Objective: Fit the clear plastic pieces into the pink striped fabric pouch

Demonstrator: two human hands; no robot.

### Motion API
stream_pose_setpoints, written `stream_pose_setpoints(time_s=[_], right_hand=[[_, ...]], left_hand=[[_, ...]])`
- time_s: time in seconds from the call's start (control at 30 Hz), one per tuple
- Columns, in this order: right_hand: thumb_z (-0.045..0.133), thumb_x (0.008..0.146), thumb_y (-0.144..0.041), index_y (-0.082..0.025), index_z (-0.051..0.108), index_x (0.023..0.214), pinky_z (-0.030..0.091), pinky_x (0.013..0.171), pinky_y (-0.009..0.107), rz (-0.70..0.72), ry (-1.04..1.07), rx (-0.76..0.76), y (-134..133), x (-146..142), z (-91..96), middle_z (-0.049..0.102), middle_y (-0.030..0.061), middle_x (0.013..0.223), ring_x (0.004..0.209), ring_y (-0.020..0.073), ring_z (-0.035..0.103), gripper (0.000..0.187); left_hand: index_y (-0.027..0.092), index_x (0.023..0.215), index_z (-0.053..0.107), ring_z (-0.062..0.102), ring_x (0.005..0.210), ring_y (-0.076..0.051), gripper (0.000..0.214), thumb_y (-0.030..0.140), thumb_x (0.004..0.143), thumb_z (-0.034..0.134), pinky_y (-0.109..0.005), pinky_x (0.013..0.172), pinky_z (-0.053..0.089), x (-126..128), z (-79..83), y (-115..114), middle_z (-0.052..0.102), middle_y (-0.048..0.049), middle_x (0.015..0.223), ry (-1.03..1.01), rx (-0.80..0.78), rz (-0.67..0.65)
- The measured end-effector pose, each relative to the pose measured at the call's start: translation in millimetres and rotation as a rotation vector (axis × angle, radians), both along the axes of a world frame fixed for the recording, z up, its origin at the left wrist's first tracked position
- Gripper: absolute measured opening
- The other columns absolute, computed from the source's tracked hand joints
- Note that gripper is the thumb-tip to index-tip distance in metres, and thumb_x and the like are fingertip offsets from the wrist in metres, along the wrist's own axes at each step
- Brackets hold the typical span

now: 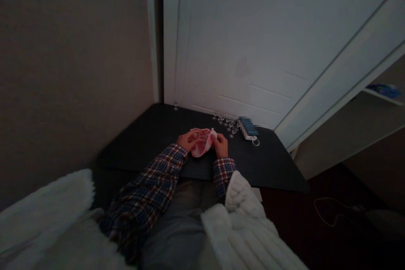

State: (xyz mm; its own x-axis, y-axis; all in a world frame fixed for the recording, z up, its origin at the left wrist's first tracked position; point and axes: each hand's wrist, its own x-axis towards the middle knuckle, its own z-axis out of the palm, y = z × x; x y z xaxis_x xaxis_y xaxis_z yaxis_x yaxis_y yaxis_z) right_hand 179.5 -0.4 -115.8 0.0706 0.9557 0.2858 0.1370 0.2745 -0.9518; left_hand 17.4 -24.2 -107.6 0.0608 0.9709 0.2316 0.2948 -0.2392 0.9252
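Note:
A pink cloth (199, 151) is spread between my two hands, just above the near part of the black table. My left hand (187, 140) grips its left side, with fingers reaching over the inner fold. At the cloth's right edge, my right hand (221, 145) pinches the fabric between thumb and fingers. Something pale shows within the fold, but I cannot make out whether it is a glass or only cloth. Beyond my right hand stand several small clear stemmed glasses (232, 134) in a cluster.
A single small glass (176, 107) stands at the back left of the black table (133, 147). Right of the cluster lies a blurred-out phone-like device (249, 126) on a white object with a ring (255, 142). A white panelled door (215, 42) borders the table's back edge.

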Motion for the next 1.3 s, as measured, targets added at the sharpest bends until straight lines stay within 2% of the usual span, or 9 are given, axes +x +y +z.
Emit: stream_pose_setpoints(time_s=[0.2,0.4,0.5,0.63,0.7,0.97,1.3], right_hand=[[0.056,0.068,-0.046,-0.015,0.059,0.075,0.035,0.044,0.02,0.052,0.014,-0.008,-2.6,-0.9,1.5,0.049,-0.0033,0.06,0.049,0.0074,0.041,0.033],[0.055,0.069,-0.046,-0.015,0.057,0.074,0.035,0.043,0.02,0.067,0.014,0.0,-4.5,-1.4,4.0,0.049,-0.0027,0.063,0.05,0.0073,0.041,0.032],[0.055,0.069,-0.044,-0.015,0.058,0.076,0.037,0.045,0.02,0.052,0.004,0.011,-4.0,-1.2,3.0,0.05,-0.0023,0.063,0.052,0.0079,0.042,0.031],[0.056,0.068,-0.043,-0.015,0.06,0.074,0.037,0.048,0.021,0.023,0.002,0.01,-2.2,-0.9,-0.4,0.052,-0.0012,0.063,0.055,0.0092,0.044,0.029],[0.056,0.068,-0.044,-0.015,0.06,0.073,0.037,0.048,0.021,0.011,0.006,0.0,-1.1,-0.5,-1.9,0.051,-0.0015,0.06,0.055,0.0097,0.044,0.03],[0.055,0.068,-0.044,-0.014,0.061,0.078,0.036,0.046,0.021,0.013,-0.017,-0.02,-1.7,1.1,0.7,0.051,-0.0023,0.059,0.052,0.009,0.043,0.032],[0.056,0.068,-0.045,-0.015,0.061,0.074,0.037,0.048,0.021,0.025,0.0,-0.007,-1.2,1.1,-0.2,0.05,-0.003,0.056,0.052,0.0089,0.044,0.032]], left_hand=[[0.013,0.092,0.062,0.054,0.043,-0.013,0.04,0.047,0.071,0.056,-0.022,0.041,0.045,-0.8,-2.5,1.1,0.057,0.0005,0.05,-0.007,-0.038,0.054],[0.015,0.077,0.065,0.052,0.042,-0.011,0.038,0.051,0.07,0.056,-0.02,0.04,0.041,-2.3,-3.8,1.4,0.055,0.0009,0.047,-0.001,-0.044,0.068],[0.015,0.083,0.064,0.051,0.041,-0.011,0.038,0.05,0.071,0.055,-0.02,0.039,0.041,-1.5,-3.1,0.5,0.055,0.0016,0.048,-0.006,-0.037,0.066],[0.018,0.109,0.052,0.055,0.044,-0.011,0.046,0.044,0.071,0.058,-0.02,0.041,0.044,-0.1,-0.3,-3.0,0.058,0.0028,0.059,-0.014,-0.01,0.056],[0.02,0.113,0.049,0.055,0.045,-0.01,0.049,0.04,0.069,0.061,-0.02,0.042,0.045,0.4,0.9,-4.2,0.059,0.0026,0.066,-0.012,-0.003,0.032],[0.019,0.101,0.054,0.054,0.044,-0.01,0.037,0.037,0.07,0.06,-0.02,0.041,0.044,0.8,0.5,-2.9,0.055,0.0046,0.058,-0.024,-0.023,0.01],[0.017,0.082,0.055,0.051,0.038,-0.01,0.033,0.048,0.07,0.057,-0.02,0.038,0.042,2.8,2.2,-3.0,0.056,0.0033,0.052,-0.007,-0.077,0.053]])
